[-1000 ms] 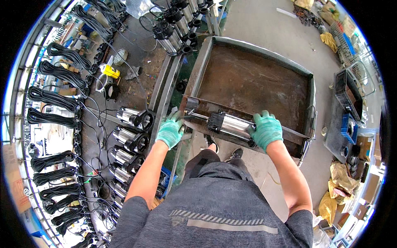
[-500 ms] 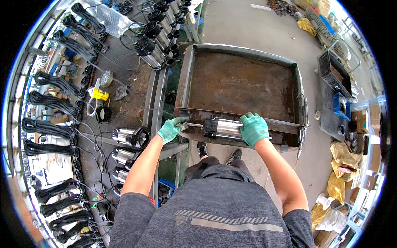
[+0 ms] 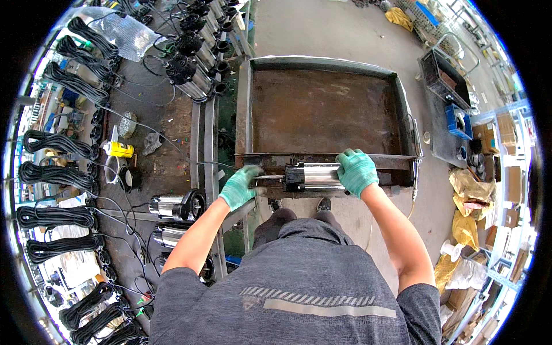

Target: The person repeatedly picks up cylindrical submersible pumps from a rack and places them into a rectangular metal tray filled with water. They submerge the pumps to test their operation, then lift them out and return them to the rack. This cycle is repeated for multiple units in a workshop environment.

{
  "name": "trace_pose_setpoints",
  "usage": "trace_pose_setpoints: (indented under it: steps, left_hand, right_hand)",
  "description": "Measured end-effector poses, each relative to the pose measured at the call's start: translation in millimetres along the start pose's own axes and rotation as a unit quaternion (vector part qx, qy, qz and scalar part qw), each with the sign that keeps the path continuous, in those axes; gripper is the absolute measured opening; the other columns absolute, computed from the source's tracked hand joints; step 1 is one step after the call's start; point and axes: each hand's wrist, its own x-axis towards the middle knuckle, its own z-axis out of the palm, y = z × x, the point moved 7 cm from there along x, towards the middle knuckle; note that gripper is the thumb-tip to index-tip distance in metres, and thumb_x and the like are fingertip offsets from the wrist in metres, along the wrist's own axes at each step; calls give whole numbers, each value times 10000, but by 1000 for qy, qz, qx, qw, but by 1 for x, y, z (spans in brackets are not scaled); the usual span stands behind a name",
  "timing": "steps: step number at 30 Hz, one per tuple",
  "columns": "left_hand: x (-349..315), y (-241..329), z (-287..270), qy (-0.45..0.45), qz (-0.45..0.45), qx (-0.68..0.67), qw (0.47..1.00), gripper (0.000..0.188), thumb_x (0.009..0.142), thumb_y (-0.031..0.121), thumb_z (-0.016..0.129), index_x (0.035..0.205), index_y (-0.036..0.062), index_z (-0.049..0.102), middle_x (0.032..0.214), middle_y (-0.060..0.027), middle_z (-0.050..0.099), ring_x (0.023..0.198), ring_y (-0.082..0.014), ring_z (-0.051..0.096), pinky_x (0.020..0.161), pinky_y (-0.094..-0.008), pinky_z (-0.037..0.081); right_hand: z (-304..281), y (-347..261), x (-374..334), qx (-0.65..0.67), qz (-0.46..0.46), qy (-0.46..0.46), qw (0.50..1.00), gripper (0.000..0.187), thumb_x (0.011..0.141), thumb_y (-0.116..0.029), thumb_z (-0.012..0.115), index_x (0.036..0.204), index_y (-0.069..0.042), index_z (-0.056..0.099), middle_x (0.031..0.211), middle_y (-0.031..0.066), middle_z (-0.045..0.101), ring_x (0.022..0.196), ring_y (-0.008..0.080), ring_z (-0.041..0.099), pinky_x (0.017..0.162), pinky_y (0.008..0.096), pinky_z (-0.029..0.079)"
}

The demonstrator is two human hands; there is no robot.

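A silver cylindrical motor with a black end (image 3: 316, 176) lies sideways along the near edge of a rusty metal tray (image 3: 328, 115). My right hand (image 3: 357, 172), in a green glove, is wrapped over the motor's right end. From its black left end a thin metal shaft (image 3: 269, 177) sticks out. My left hand (image 3: 241, 187), gloved too, is closed about the shaft's outer end; its fingertips are slightly blurred and partly hide that end.
On the left bench stand several silver motors (image 3: 192, 77), coiled black cables (image 3: 57, 175) and a yellow bottle (image 3: 119, 149). More motors (image 3: 175, 205) lie near my left forearm. To the right are a black crate (image 3: 445, 77), a blue bin (image 3: 458, 122) and shelving.
The view has shifted, so the bench and tray sit further left. My left fingers have shifted around the shaft's end. My right hand stays on the motor.
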Motion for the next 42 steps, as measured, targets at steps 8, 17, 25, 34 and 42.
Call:
trace_pose_setpoints:
  steps: [8,17,25,34,42]
  left_hand:
    - [9,-19,-1,-102,-80,-102,986,468,1044,446,583,1238,45,723,952,-112,752,915,-263,714,835,-370,573]
    - [-3,-18,6,28,-54,-200,978,408,997,352,683,1254,35,692,1217,-133,669,1156,-275,647,977,-368,527]
    - [9,-53,30,-50,-297,-306,903,424,1067,410,554,1151,28,718,901,-110,719,727,-190,657,644,-338,530]
    - [-3,-2,-7,-29,92,35,995,549,830,289,833,1282,33,655,1217,-131,661,1151,-326,628,982,-405,522]
    - [1,-35,22,-115,-420,-383,815,453,1063,437,571,1199,35,729,794,-47,674,756,-153,644,685,-315,515]
  right_hand:
    - [2,-2,3,-14,8,-30,999,230,818,-247,719,1006,-115,730,1042,107,689,1022,317,647,907,435,538]
    - [0,-3,1,-7,0,-7,1000,212,826,-243,704,993,-117,730,1013,102,688,999,313,647,894,432,536]
    - [1,-4,2,-19,1,-3,1000,177,821,-219,686,953,-110,731,990,108,692,971,321,650,875,440,540]
    - [0,-2,2,-7,4,0,1000,195,811,-215,696,970,-107,727,1004,106,692,992,315,647,885,431,538]
    - [2,0,5,-11,10,-13,1000,180,818,-211,696,966,-112,726,1000,106,691,983,316,650,888,432,537]
